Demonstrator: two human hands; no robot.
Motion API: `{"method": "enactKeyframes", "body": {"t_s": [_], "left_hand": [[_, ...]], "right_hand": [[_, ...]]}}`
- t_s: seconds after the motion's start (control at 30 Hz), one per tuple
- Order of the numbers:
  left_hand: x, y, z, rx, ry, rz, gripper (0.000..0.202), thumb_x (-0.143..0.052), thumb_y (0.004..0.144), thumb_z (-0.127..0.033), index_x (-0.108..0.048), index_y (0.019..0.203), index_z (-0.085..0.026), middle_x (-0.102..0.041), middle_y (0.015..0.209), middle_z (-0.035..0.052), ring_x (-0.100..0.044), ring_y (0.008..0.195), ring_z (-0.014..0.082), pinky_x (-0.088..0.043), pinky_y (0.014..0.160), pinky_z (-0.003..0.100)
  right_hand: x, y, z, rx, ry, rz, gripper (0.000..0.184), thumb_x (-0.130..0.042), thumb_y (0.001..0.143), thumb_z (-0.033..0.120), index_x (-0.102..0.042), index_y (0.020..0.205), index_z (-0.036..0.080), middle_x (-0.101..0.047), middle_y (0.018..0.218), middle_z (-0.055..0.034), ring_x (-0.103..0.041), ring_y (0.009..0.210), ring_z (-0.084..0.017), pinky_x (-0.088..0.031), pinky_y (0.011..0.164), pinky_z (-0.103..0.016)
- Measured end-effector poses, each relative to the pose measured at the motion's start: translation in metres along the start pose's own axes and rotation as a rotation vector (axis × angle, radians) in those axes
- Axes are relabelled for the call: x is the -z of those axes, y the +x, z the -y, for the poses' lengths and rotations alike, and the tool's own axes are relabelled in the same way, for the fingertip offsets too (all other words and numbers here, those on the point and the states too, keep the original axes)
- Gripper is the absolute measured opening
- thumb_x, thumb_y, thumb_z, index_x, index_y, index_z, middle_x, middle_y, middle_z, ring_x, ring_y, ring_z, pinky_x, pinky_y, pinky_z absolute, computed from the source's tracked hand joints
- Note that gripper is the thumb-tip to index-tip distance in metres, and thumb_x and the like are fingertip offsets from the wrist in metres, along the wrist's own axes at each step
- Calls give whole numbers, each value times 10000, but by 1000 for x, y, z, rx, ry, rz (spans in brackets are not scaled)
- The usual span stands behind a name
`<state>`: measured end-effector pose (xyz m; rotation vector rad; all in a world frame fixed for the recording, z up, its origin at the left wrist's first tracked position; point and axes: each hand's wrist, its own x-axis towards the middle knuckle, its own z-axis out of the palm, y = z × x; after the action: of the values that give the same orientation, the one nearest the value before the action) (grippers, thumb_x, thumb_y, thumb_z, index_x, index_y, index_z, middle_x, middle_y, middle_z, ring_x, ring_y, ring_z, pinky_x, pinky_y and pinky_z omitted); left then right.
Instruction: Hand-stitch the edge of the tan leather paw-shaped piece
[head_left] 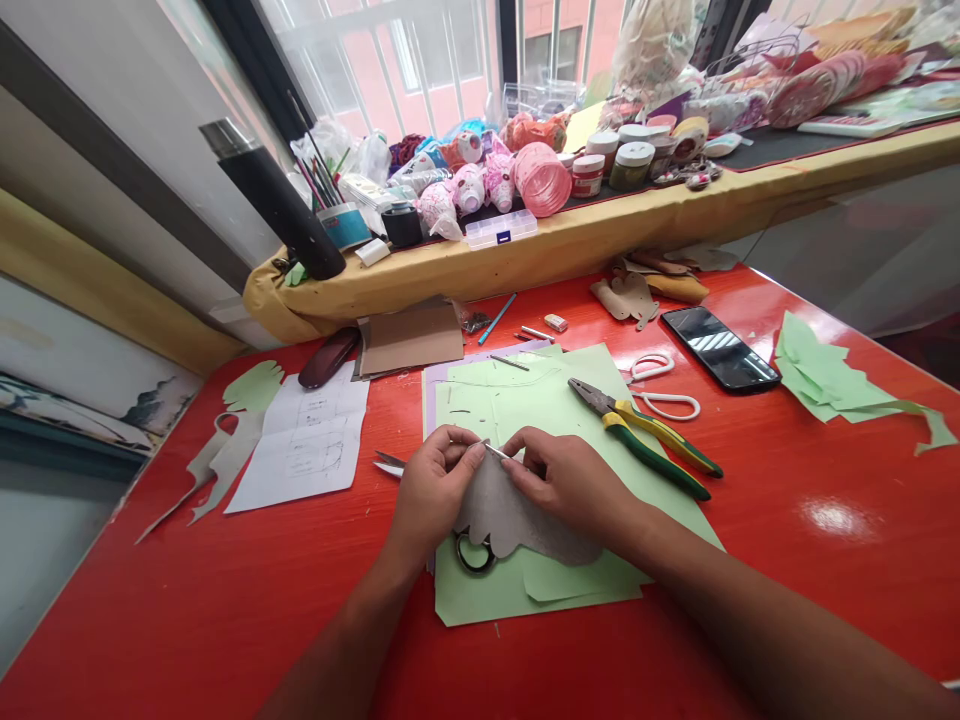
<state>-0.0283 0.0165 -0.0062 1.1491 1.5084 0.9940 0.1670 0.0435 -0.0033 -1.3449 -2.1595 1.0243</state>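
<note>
My left hand and my right hand meet over a grey scalloped cutout that lies on light green paper on the red table. Both hands pinch a thin metal wire between them, above the cutout's top edge. The right hand's fingers also rest on the grey cutout. Scissors lie under my left hand, with the blade tips poking out to the left. Green-and-yellow pliers lie just right of my right hand.
A black phone, white-handled scissors and green paper scraps lie to the right. A sketched white sheet, grey cutouts and a cardboard piece lie to the left. A yellow-covered sill behind holds crowded craft supplies.
</note>
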Motion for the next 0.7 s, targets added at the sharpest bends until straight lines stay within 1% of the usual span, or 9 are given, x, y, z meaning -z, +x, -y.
{"method": "enactKeyframes", "body": {"t_s": [0.2, 0.33, 0.43, 0.57, 0.63, 0.7], "left_hand": [[-2, -1, 0, 2, 8, 9, 332, -718, 859, -516, -597, 930, -215, -694, 701, -3, -532, 576, 138, -369, 542, 239], [-4, -2, 1, -33, 12, 14, 289, -702, 886, -482, -582, 898, -219, -665, 686, -12, -524, 588, 135, -371, 545, 238], [-5, -3, 1, -63, 29, 13, 249, -683, 910, -445, -579, 883, -221, -648, 692, -18, -522, 601, 134, -373, 548, 240], [-5, -3, 3, -96, 65, 11, 198, -661, 922, -389, -582, 857, -220, -632, 696, -22, -526, 623, 138, -375, 558, 247], [-5, -3, 4, -110, 81, 0, 189, -656, 921, -373, -583, 841, -218, -623, 686, -25, -522, 626, 137, -375, 560, 247], [-6, -4, 6, -126, 91, -17, 185, -656, 917, -363, -586, 830, -215, -615, 675, -28, -511, 618, 134, -372, 556, 246]], "right_hand": [[0, 0, 0, 8, -6, -3, 144, -586, 988, 325, -678, 1037, 226, -698, 700, 4, -586, 601, -160, -318, 587, -268], [-2, -1, 0, 6, -46, -4, 139, -584, 995, 319, -673, 1049, 227, -717, 739, -7, -611, 635, -171, -317, 600, -267], [-3, -1, 1, 30, -128, -6, 154, -564, 1013, 333, -663, 1062, 227, -728, 764, -21, -621, 660, -187, -300, 601, -272], [-4, -2, 1, 83, -262, 13, 169, -528, 1033, 319, -659, 1032, 213, -731, 794, -49, -619, 670, -198, -267, 603, -286], [-4, -1, 1, 83, -232, 15, 158, -531, 1031, 309, -656, 1037, 213, -726, 797, -47, -611, 672, -191, -268, 606, -283], [-5, -1, 0, 62, -113, 11, 134, -550, 1020, 298, -651, 1054, 217, -708, 765, -23, -593, 662, -177, -286, 605, -272]]}}
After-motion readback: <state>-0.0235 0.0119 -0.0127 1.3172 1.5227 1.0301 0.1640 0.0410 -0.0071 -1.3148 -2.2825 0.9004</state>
